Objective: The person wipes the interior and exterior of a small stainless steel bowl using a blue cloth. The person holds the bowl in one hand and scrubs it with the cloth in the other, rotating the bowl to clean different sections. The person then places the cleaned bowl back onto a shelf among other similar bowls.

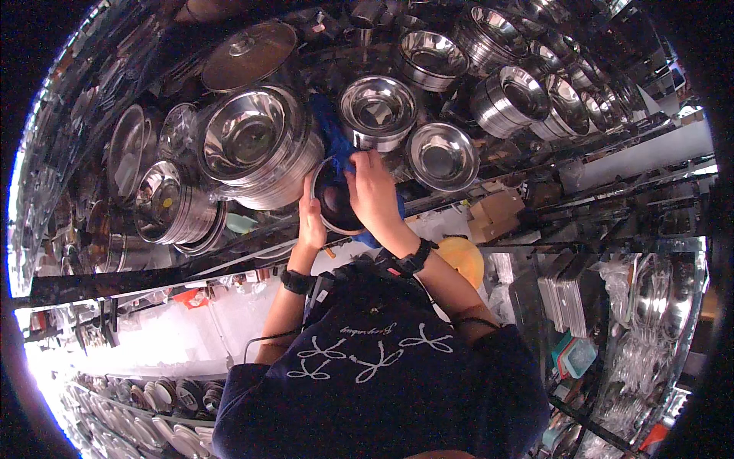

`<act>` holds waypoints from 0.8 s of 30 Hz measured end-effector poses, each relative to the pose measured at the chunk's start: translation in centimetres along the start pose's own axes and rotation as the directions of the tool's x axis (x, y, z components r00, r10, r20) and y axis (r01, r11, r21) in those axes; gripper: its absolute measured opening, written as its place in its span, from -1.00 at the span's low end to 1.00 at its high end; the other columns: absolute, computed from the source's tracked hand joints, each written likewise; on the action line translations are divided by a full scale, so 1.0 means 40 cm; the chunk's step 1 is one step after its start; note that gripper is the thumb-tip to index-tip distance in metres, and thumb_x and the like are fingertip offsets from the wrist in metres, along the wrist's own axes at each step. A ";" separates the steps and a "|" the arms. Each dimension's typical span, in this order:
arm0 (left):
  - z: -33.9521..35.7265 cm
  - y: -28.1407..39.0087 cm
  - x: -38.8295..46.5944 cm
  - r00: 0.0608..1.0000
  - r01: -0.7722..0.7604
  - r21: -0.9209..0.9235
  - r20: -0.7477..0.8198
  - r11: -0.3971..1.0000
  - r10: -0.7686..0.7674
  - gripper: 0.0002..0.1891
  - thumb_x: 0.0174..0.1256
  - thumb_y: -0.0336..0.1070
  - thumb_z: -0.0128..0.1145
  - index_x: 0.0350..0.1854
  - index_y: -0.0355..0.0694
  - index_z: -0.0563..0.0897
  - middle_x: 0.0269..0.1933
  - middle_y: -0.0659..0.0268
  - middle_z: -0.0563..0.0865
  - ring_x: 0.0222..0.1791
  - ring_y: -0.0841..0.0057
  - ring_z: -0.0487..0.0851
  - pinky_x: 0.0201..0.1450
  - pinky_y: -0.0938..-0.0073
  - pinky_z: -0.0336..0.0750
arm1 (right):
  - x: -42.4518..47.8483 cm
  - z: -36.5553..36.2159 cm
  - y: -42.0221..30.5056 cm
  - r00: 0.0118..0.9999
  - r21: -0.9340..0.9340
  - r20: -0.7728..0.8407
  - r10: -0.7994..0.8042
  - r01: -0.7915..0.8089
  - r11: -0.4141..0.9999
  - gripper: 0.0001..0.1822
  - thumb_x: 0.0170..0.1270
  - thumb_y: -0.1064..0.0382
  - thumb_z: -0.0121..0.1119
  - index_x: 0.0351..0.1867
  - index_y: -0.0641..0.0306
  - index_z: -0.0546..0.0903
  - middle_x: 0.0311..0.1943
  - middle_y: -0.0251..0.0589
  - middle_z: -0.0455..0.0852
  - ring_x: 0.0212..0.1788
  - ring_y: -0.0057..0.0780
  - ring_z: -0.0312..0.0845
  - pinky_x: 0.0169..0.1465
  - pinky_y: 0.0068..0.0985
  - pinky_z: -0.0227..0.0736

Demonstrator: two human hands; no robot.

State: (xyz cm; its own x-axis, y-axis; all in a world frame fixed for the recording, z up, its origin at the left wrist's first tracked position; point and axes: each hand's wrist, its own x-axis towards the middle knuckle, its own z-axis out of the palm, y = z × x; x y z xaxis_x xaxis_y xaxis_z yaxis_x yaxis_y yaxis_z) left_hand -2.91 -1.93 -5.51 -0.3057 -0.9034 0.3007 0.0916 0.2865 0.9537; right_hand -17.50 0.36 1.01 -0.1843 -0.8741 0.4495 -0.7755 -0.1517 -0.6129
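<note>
My left hand (312, 221) grips the side of a round bowl (334, 201), its thumb along the bright metal rim. The bowl's inside looks dark, and its far side lies behind my other hand. My right hand (373, 186) pinches a blue cloth (342, 158) over the bowl's upper edge. More blue material shows beyond the bowl and below it. Just left of the bowl stands a tall stack of stainless steel basins (252, 137). To the right are a stack of steel bowls (378, 109) and a single shallow steel bowl (442, 156).
A glass lid (246, 57) leans at the back left. More steel bowls (510, 97) crowd the shelf's right side. The dark shelf edge (229, 261) runs below my hands. Cardboard boxes (496, 212) and a yellow round object (461, 261) lie lower right.
</note>
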 end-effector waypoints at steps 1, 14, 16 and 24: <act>-0.001 -0.004 -0.002 1.000 0.005 -0.002 -0.002 1.000 -0.005 0.05 0.37 0.53 -0.37 0.47 -0.49 0.19 0.38 -0.08 0.44 0.41 0.21 0.38 0.48 0.28 0.15 | 0.000 0.009 -0.007 1.000 0.025 0.006 -0.013 0.013 1.000 -0.70 0.23 0.42 0.22 -0.04 0.35 0.43 -0.15 0.14 0.54 -0.12 0.18 0.56 -0.14 -0.06 0.49; -0.005 -0.006 0.001 1.000 0.017 -0.060 0.013 0.998 -0.017 0.00 0.40 0.47 -0.34 0.47 -0.50 0.19 0.33 -0.07 0.49 0.37 0.21 0.42 0.46 0.28 0.18 | -0.047 -0.029 0.004 0.890 0.302 0.374 -0.262 0.150 0.941 -0.58 0.17 0.38 0.22 0.09 0.32 0.48 0.00 0.17 0.62 -0.02 0.22 0.58 0.01 -0.07 0.53; 0.003 0.005 -0.002 1.000 0.017 -0.108 0.007 0.994 -0.016 -0.01 0.40 0.45 -0.32 0.47 -0.50 0.20 0.33 -0.08 0.49 0.36 0.20 0.44 0.46 0.27 0.19 | -0.048 -0.054 0.010 0.856 0.248 0.466 -0.224 0.117 0.962 -0.62 0.15 0.35 0.26 0.04 0.26 0.56 0.03 0.04 0.64 -0.01 0.14 0.61 0.02 -0.12 0.55; -0.009 -0.023 -0.009 1.000 -0.017 -0.032 -0.012 0.999 0.016 -0.07 0.44 0.38 -0.34 0.45 -0.52 0.22 0.32 -0.11 0.51 0.36 0.17 0.45 0.45 0.27 0.20 | -0.078 -0.096 0.029 0.959 -0.104 0.280 -0.047 0.079 0.992 -0.67 -0.04 0.40 0.40 -0.20 0.16 0.58 -0.23 -0.13 0.57 -0.17 -0.05 0.62 -0.10 -0.22 0.57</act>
State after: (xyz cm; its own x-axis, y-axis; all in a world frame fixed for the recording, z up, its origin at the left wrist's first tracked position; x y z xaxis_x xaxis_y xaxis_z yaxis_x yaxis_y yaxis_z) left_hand -2.56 -1.97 -6.49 -0.2930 -0.9023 0.3161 0.1271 0.2910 0.9483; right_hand -20.13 4.69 1.37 0.0287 -0.9603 0.2775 -0.8459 -0.1713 -0.5051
